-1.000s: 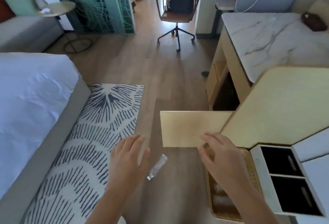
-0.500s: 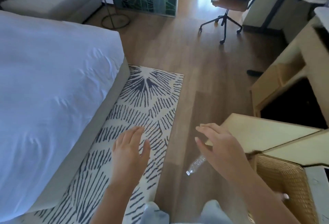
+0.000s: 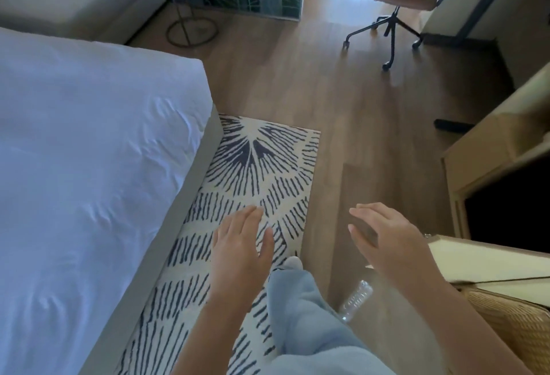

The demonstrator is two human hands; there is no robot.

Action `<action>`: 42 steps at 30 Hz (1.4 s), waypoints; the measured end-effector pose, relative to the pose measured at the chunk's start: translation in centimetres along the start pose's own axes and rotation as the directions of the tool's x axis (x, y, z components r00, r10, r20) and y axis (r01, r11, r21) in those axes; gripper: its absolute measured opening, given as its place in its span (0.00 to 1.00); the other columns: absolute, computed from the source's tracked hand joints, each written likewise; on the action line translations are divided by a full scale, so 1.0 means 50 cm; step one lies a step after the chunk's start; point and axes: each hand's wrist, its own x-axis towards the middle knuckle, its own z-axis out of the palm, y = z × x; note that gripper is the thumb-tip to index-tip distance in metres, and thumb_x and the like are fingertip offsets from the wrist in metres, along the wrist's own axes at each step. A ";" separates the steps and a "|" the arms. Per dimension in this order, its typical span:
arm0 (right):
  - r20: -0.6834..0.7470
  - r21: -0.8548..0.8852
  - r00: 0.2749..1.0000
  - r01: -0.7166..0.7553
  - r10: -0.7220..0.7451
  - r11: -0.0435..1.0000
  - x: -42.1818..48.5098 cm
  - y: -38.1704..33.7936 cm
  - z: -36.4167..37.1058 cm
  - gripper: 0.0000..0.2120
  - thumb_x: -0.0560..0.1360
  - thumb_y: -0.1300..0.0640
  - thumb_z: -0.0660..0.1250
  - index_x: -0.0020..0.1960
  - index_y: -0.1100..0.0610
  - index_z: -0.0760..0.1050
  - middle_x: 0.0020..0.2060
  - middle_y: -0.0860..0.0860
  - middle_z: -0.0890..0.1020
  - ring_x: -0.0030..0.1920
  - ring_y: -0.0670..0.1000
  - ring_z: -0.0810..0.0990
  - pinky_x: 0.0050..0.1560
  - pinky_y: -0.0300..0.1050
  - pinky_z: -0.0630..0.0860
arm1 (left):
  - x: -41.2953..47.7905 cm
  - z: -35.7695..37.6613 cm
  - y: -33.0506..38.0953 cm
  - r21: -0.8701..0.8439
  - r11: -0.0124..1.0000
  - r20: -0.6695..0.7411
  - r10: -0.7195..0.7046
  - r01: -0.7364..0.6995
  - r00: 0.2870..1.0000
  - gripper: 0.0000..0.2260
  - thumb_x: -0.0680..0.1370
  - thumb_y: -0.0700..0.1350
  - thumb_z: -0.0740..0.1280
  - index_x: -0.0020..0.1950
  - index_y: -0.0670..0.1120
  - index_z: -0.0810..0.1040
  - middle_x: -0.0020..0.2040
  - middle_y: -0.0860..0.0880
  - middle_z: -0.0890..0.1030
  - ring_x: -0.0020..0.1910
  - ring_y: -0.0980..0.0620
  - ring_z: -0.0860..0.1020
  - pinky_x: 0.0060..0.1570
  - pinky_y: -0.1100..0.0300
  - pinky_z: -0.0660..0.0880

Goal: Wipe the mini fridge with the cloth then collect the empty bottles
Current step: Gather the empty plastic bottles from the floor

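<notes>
I am seeing the clear crumpled plastic bottle [image 3: 355, 300] lying on the wood floor [image 3: 372, 124] beside my leg, likely waiting for collection. My left hand [image 3: 239, 251] and right hand [image 3: 387, 240] are hovering palm-down, fingers loosely spread, holding nothing, above the striped rug [image 3: 256, 166]

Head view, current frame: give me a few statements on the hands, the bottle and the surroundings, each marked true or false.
1. Both hands are empty. True: left hand and right hand hang open.
2. The plastic bottle stands upright on the rug. False: it lies on the wood floor, beside the patterned rug.
3. The bed is left of the rug. True.
4. The wicker basket sits on the bed. False: it is at lower right.
</notes>
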 end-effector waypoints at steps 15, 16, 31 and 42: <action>-0.193 0.003 0.889 -0.423 0.416 0.906 0.319 0.213 -0.059 0.12 0.65 0.65 0.75 0.49 0.63 0.81 0.45 0.57 0.83 0.43 0.57 0.82 0.45 0.50 0.77 | 0.506 0.179 0.200 -0.156 0.895 0.257 0.445 -0.417 0.858 0.18 0.75 0.49 0.58 0.57 0.42 0.78 0.55 0.46 0.80 0.55 0.47 0.77 0.56 0.52 0.71; -0.199 0.014 0.862 -0.473 0.466 0.881 0.322 0.224 -0.058 0.12 0.65 0.65 0.75 0.48 0.63 0.81 0.45 0.57 0.83 0.44 0.57 0.82 0.46 0.51 0.77 | 0.525 0.197 0.208 -0.181 0.880 0.281 0.474 -0.439 0.835 0.17 0.75 0.49 0.59 0.57 0.42 0.78 0.55 0.46 0.80 0.55 0.46 0.77 0.56 0.52 0.71; -0.417 0.168 0.177 -0.949 0.891 0.267 0.431 0.287 -0.070 0.13 0.72 0.59 0.69 0.56 0.59 0.79 0.54 0.54 0.81 0.53 0.56 0.79 0.52 0.49 0.73 | 0.860 0.445 0.420 -0.518 0.423 0.383 0.892 -0.743 0.241 0.13 0.74 0.41 0.68 0.58 0.40 0.78 0.54 0.45 0.81 0.55 0.45 0.77 0.55 0.53 0.70; -0.537 0.288 -0.188 -0.957 0.822 -0.031 0.338 0.341 -0.074 0.08 0.68 0.62 0.72 0.48 0.60 0.80 0.48 0.54 0.82 0.47 0.60 0.81 0.41 0.53 0.77 | 0.768 0.570 0.612 -0.727 0.118 0.291 0.945 -0.677 -0.148 0.14 0.71 0.38 0.71 0.55 0.38 0.79 0.54 0.43 0.81 0.54 0.43 0.78 0.53 0.49 0.73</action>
